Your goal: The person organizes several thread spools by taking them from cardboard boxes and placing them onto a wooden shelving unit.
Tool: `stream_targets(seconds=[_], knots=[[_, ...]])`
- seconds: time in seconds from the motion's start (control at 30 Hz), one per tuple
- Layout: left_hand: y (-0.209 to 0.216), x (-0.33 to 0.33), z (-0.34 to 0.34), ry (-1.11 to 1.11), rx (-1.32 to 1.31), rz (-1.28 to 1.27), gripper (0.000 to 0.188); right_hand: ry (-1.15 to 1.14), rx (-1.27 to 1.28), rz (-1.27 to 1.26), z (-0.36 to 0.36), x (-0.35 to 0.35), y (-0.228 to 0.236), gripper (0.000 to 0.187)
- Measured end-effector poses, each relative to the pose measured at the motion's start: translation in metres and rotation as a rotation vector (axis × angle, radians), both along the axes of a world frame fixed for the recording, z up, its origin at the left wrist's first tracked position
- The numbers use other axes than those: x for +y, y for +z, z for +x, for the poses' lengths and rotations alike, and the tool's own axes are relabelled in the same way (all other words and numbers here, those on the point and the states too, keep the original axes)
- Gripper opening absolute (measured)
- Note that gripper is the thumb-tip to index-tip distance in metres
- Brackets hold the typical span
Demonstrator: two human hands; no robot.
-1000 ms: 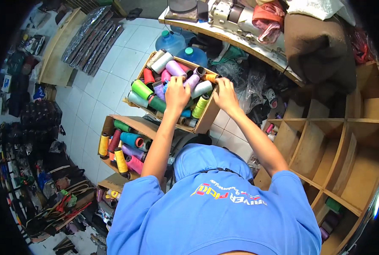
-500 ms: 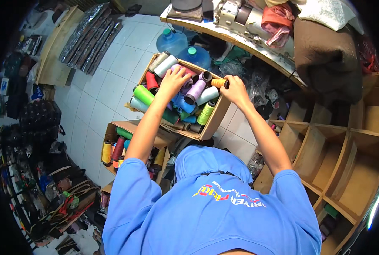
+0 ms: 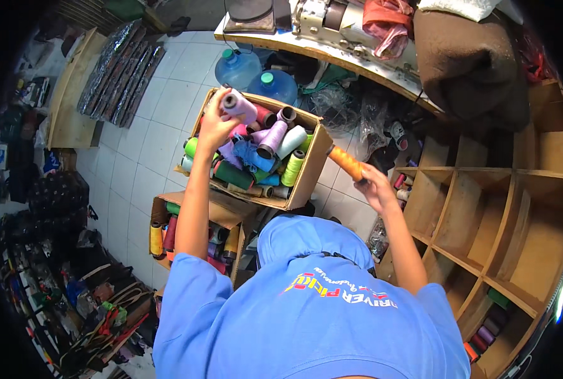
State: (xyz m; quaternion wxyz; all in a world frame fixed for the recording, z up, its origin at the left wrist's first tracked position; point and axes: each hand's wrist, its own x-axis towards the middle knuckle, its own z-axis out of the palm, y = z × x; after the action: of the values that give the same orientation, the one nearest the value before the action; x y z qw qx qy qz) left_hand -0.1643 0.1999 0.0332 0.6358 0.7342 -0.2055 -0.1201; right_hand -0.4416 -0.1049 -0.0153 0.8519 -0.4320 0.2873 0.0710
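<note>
White floor tiles (image 3: 155, 117) fill the background, with a worktop (image 3: 275, 42) at the top edge carrying a sewing machine (image 3: 321, 20), and brown cloth (image 3: 458, 69) hanging at its right. Two blue water jugs (image 3: 238, 69) stand on the floor just below the worktop's edge. From my end I've got both hands loaded. Left hand (image 3: 213, 129) is at the upper-left corner of the upper carton (image 3: 307, 169) — fingers bent around a lilac spool (image 3: 243, 110), opened only about as wide as the spool, its dark core end facing up-left. Right hand (image 3: 377, 188) is outside that carton, off its right side: fingers closed on the lower end of an orange spool (image 3: 346, 163), which slants up-left over the floor, clear of the carton wall. I see the upper carton packed with mixed cones: a yellow-green spool (image 3: 293, 167) by the near right corner, a dark green spool (image 3: 234, 175) along the near side, loose blue thread (image 3: 248, 153) between. Lower carton (image 3: 221, 207) sits nearer the person, more spools inside — partly hidden by the left forearm. Wooden shelving (image 3: 471, 215) on the right.
</note>
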Motion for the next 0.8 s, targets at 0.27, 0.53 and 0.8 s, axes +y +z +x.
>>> stream_targets(seconds=[0.27,0.53,0.8], knots=[[0.077,-0.069,-0.081,-0.461,0.686,-0.941,0.065,0.045,-0.266,0.235,-0.072,0.025,0.041,0.06],[0.091,-0.214,-0.204,-1.01,1.202,-1.032,0.073,-0.285,-0.105,-0.322,-0.202,0.013,0.101,0.061],[0.085,-0.311,-0.353,-1.57,1.401,-0.366,0.064,-1.39,0.136,-0.787,-0.342,0.032,0.184,0.044]])
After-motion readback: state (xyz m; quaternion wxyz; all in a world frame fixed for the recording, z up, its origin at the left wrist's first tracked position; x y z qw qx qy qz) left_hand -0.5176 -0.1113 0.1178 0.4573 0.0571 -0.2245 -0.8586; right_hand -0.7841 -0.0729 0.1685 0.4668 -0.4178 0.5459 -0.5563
